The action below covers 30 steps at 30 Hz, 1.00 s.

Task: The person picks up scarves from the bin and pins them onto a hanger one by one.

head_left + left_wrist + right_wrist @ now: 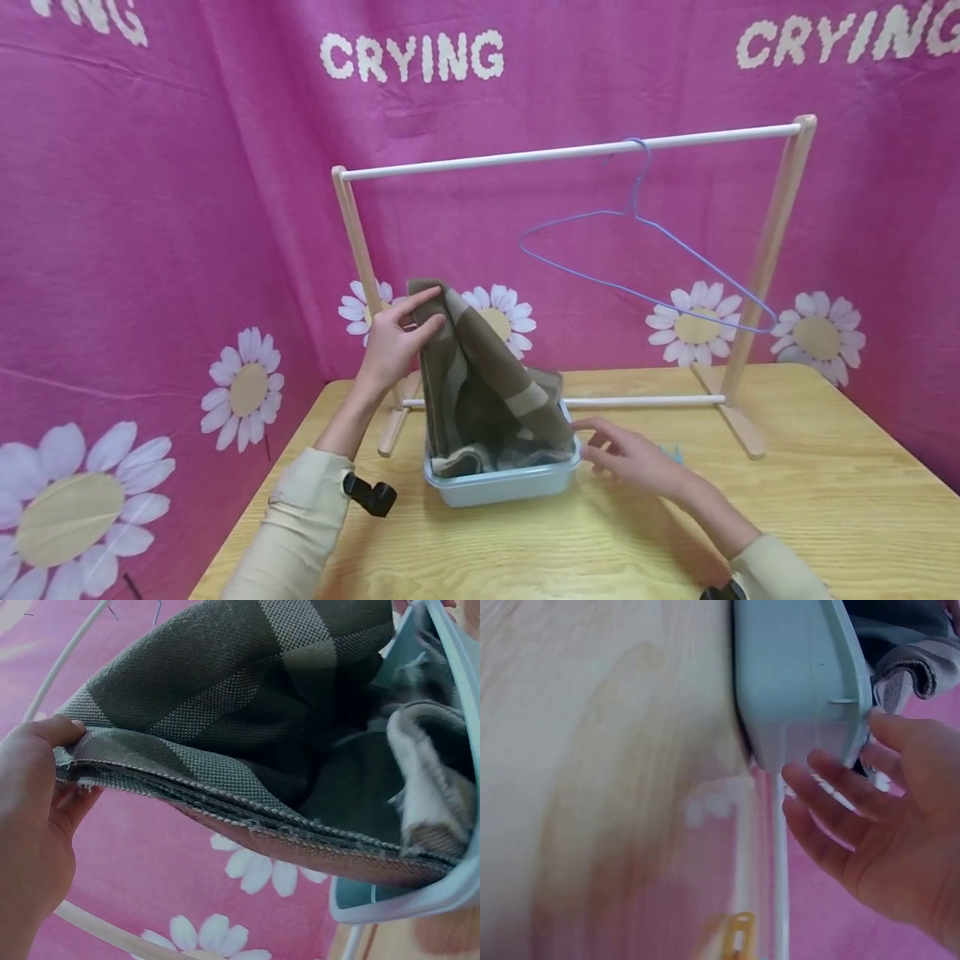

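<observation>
My left hand point(392, 346) pinches the top of a folded brown and beige checked cloth point(487, 358) between thumb and fingers. That end is raised, while the lower part lies bunched in a light-blue plastic box point(510, 487). In the left wrist view, the layered edges of the cloth point(225, 802) run from the hand point(37, 825) down to the box rim. My right hand point(630, 458) is at the right side of the box, fingers loosely extended. Seen from the right wrist, its thumb is right at the rim of the box point(802, 675).
Behind the box stands a wooden rack with a white top rail point(487, 160) and a low crossbar point(645, 401). A blue wire hanger point(622, 287) hangs from the rail. Small light-blue point(673, 454) and yellow point(739, 934) pieces lie on the wooden table point(480, 554). Pink curtains point(247, 167) surround it.
</observation>
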Tool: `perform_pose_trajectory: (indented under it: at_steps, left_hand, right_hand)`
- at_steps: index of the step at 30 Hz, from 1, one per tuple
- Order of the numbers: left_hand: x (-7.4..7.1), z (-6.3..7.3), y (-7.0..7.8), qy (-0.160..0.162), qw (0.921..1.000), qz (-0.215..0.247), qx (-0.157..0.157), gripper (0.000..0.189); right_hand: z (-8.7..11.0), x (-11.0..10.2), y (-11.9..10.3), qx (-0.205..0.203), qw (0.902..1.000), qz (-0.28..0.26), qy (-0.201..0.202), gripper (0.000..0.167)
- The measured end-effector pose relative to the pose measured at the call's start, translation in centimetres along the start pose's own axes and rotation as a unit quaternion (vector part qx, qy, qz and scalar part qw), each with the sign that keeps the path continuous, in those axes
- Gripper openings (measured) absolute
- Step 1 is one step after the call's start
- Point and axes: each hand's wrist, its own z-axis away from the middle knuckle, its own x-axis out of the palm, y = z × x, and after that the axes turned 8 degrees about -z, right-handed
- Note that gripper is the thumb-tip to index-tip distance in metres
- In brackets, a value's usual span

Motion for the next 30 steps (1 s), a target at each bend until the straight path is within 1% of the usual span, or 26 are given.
perform_pose_trajectory:
  at_steps: [2,4,6,8,10,11,13,15,16,18,20,21,23,24,25,26,27,28,30]
  left_hand:
    - [0.0,-0.4,0.3,0.000,1.0000,-0.001,0.006,0.040]
    - [0.0,-0.7,0.7,-0.002,0.9999,0.002,0.012,0.040]
    - [0.1,-1.0,1.0,-0.004,0.9998,0.002,0.019,0.040]
    - [0.1,-1.2,1.3,0.001,0.9996,-0.003,0.028,0.040]
    - [0.1,-1.4,1.5,0.007,0.9994,-0.009,0.034,0.039]
    - [0.1,-1.5,1.6,0.011,0.9992,-0.012,0.036,0.039]
    - [0.0,-1.7,1.9,0.017,0.9990,-0.014,0.038,0.039]
    - [0.0,-1.8,2.2,0.020,0.9990,-0.015,0.038,0.040]
    - [0.0,-1.9,2.4,0.021,0.9990,-0.015,0.037,0.040]
    - [0.0,-2.1,2.7,0.019,0.9991,-0.012,0.037,0.040]
    - [-0.1,-2.4,3.0,0.018,0.9990,-0.014,0.038,0.041]
    - [-0.1,-2.5,3.2,0.017,0.9989,-0.016,0.040,0.041]
    - [-0.2,-2.8,3.5,0.020,0.9985,-0.020,0.047,0.041]
    - [-0.2,-2.9,3.6,0.022,0.9982,-0.024,0.050,0.041]
    - [-0.3,-3.1,3.7,0.024,0.9978,-0.030,0.054,0.041]
    - [-0.3,-3.2,3.8,0.026,0.9975,-0.034,0.057,0.040]
    - [-0.3,-3.3,4.0,0.028,0.9971,-0.038,0.059,0.040]
    - [-0.3,-3.4,4.1,0.029,0.9969,-0.040,0.061,0.040]
    - [-0.3,-3.6,4.4,0.029,0.9966,-0.045,0.063,0.040]
  right_hand:
    - [0.2,-0.5,-0.4,-0.009,0.9987,0.041,0.028,0.043]
    - [0.3,-1.4,-1.2,-0.021,0.9943,0.079,0.069,0.041]
    - [0.4,-2.5,-2.3,-0.040,0.9868,0.109,0.113,0.038]
    - [0.5,-3.7,-3.6,-0.075,0.9744,0.140,0.159,0.037]
    - [0.6,-5.0,-4.6,-0.122,0.9537,0.181,0.206,0.041]
    - [0.6,-5.6,-5.1,-0.146,0.9411,0.200,0.230,0.043]
    - [0.7,-7.0,-6.0,-0.193,0.9123,0.237,0.273,0.050]
    - [0.8,-8.2,-6.7,-0.226,0.8876,0.261,0.305,0.056]
    - [0.9,-8.8,-7.0,-0.240,0.8767,0.270,0.317,0.058]
    - [1.0,-10.1,-7.5,-0.261,0.8534,0.300,0.337,0.061]
    - [1.2,-11.3,-7.8,-0.269,0.8297,0.335,0.357,0.065]
    - [1.3,-11.9,-7.8,-0.268,0.8175,0.355,0.365,0.068]
    - [1.4,-13.0,-7.7,-0.256,0.7989,0.390,0.380,0.078]
    - [1.4,-13.4,-7.5,-0.243,0.7931,0.404,0.386,0.084]
    - [1.5,-13.8,-7.3,-0.224,0.7905,0.418,0.387,0.090]
    - [1.6,-14.1,-7.0,-0.205,0.7902,0.429,0.387,0.097]
    - [1.7,-14.3,-6.8,-0.181,0.7940,0.434,0.385,0.104]
    - [1.7,-14.5,-6.4,-0.164,0.7955,0.439,0.385,0.109]
    - [1.7,-14.8,-5.8,-0.129,0.7994,0.444,0.383,0.114]
